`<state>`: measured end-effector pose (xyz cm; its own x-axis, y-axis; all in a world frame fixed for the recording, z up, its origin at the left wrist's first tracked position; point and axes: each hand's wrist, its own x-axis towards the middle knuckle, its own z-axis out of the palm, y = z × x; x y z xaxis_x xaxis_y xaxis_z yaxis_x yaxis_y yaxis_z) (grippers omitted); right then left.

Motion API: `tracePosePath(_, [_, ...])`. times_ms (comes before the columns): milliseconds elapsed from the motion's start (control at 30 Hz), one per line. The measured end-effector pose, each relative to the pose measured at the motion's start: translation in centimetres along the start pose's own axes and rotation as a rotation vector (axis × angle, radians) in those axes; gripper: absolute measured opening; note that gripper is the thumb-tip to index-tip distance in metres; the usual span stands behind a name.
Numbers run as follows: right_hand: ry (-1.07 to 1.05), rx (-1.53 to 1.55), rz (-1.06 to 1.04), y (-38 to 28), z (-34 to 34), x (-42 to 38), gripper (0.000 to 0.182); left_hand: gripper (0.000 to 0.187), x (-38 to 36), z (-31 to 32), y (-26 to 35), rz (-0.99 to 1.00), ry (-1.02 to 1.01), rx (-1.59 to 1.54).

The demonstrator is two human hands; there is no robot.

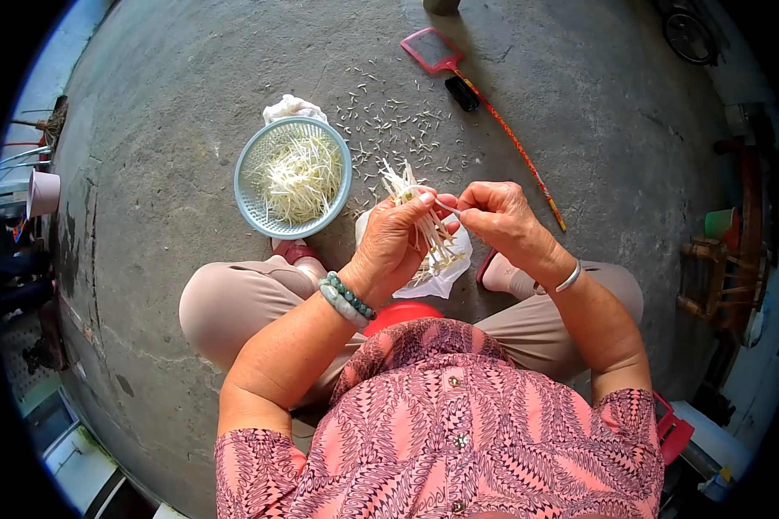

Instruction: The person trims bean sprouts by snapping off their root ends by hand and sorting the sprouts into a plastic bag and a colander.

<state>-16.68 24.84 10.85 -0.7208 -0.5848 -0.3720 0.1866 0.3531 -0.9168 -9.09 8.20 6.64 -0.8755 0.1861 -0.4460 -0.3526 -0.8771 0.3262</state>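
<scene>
A bunch of bean sprouts (399, 182) sticks out above and below my left hand (395, 233), whose fingers are wrapped round it. Close by on the right, my right hand (496, 212) pinches the end of a single sprout that runs across from the bunch. Beneath both hands lies a white plastic bag (441, 281) with more sprouts on it, partly hidden by the left hand. To the left, a light blue colander (244, 186) holds a heap of bean sprouts (299, 182). Sprout tails (398, 121) are scattered over the floor beyond my hands.
A fly swatter (502, 121) with a red-framed head lies on the concrete floor (173, 112), a black object (461, 93) beside it. White crumpled material (293, 108) sits behind the colander. At the right stands wooden furniture (723, 277); a pale bucket (43, 193) is at far left.
</scene>
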Motion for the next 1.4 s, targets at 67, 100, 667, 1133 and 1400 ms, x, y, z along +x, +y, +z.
tracePosePath(67, [0.028, -0.064, -0.014, 0.5, -0.1, 0.2, 0.009, 0.015, 0.0, 0.1, 0.0, -0.006, -0.007, -0.015])
tracePosePath(100, [0.055, -0.063, -0.013, 0.5, -0.2, 0.2, 0.009, 0.014, 0.0, 0.2, 0.0, -0.008, -0.010, -0.023])
tracePosePath(667, [0.383, -0.855, -0.331, 1.5, -3.6, 2.4, 0.028, 0.038, -0.1, 0.1, 0.3, -0.012, -0.039, 0.061])
tracePosePath(1133, [0.241, -0.530, -0.300, -0.4, -1.4, 0.4, 0.013, 0.039, 0.3, -0.3, 0.9, -0.105, -0.125, -0.293])
tracePosePath(1400, [0.158, -0.434, -0.267, -0.7, -1.4, -0.4, 0.013, 0.040, 0.4, -0.4, 1.0, -0.101, -0.189, -0.329])
